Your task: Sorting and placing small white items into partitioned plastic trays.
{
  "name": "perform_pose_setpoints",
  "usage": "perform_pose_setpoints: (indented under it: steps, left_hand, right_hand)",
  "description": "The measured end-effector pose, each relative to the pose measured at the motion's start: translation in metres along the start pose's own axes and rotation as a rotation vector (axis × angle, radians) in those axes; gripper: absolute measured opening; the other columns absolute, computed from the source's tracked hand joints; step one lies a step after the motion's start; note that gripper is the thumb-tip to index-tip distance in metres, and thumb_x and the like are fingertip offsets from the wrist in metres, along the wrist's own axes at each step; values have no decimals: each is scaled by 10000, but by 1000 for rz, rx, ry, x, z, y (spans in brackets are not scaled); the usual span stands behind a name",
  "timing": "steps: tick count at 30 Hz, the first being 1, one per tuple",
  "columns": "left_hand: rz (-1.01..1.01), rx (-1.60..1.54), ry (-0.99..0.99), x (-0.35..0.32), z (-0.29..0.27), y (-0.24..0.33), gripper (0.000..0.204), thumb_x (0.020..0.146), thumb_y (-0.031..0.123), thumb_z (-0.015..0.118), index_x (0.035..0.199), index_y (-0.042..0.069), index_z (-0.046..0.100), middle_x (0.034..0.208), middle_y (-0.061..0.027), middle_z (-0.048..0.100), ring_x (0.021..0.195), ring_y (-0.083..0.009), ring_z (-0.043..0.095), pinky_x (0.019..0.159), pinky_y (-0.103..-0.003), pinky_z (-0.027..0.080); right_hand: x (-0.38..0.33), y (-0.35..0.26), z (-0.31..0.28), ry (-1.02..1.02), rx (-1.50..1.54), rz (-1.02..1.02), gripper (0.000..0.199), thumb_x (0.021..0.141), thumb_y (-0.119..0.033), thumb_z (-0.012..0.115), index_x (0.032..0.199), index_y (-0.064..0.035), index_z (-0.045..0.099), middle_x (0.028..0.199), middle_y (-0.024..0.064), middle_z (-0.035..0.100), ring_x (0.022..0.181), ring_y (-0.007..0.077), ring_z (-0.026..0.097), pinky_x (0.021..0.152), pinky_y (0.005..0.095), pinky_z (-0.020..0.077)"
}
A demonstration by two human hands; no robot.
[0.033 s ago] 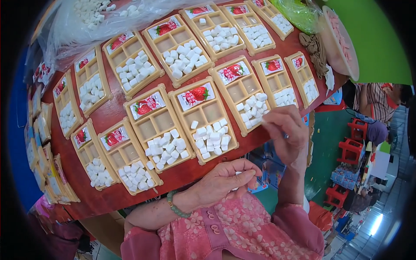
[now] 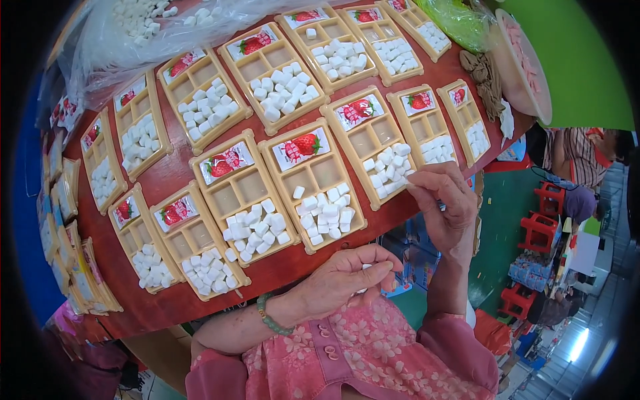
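Note:
My left hand (image 2: 347, 277) is curled closed below the table's near edge, with small white marshmallows (image 2: 365, 267) showing between its fingers. My right hand (image 2: 447, 207) reaches to the lower right corner of a tan compartment tray (image 2: 362, 141). Its thumb and forefinger are pinched together there, and what lies between them is too small to make out. That tray's large lower compartment holds a pile of white marshmallows (image 2: 387, 168); a strawberry-printed packet (image 2: 360, 111) fills its top one. Two small middle compartments hold nothing. A similar tray (image 2: 315, 175) with marshmallows stands just left.
More filled tan trays (image 2: 227, 193) cover the red table (image 2: 157, 312) in two rows. Clear plastic with loose marshmallows (image 2: 143, 20) lies at the back left. A round pan of pink pieces (image 2: 523, 63) stands right, beside a brown cloth (image 2: 481, 73). Stacked trays (image 2: 83, 277) sit far left.
My right hand's fingers have drawn together and shifted slightly toward the tray's lower corner. My left hand and the trays have stayed put.

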State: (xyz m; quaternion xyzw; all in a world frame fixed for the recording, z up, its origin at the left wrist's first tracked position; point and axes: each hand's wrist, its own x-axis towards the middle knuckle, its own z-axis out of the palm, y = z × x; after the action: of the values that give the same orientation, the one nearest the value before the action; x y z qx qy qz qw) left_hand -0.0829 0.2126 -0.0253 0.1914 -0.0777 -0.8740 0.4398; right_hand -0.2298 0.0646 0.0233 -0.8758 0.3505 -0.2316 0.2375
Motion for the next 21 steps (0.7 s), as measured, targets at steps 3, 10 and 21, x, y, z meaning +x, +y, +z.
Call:
perform_pose_setpoints:
  steps: [3,10,21]
  left_hand:
    - [0,-22,-18,1,-1,0,271,1038,211,511,1200,2,568,915,-37,614,656,-41,543,488,-156,364]
    - [-11,-41,-32,2,-5,-3,263,1041,203,506,1204,6,569,917,-36,614,658,-42,549,487,-155,362]
    - [-36,-50,-73,3,-8,-3,271,1037,230,519,1212,30,575,931,-24,624,670,-24,538,518,-153,370]
  right_hand:
    - [-1,-2,1,-38,-13,-17,171,776,54,733,922,-18,683,923,91,664,839,184,640,684,270,511]
    - [10,-11,9,-31,-174,-138,192,703,-5,785,850,-57,673,812,41,647,776,227,588,731,342,427]
    - [10,-12,13,-79,-342,-168,173,748,-46,761,901,-73,684,801,32,614,768,215,586,791,368,387]
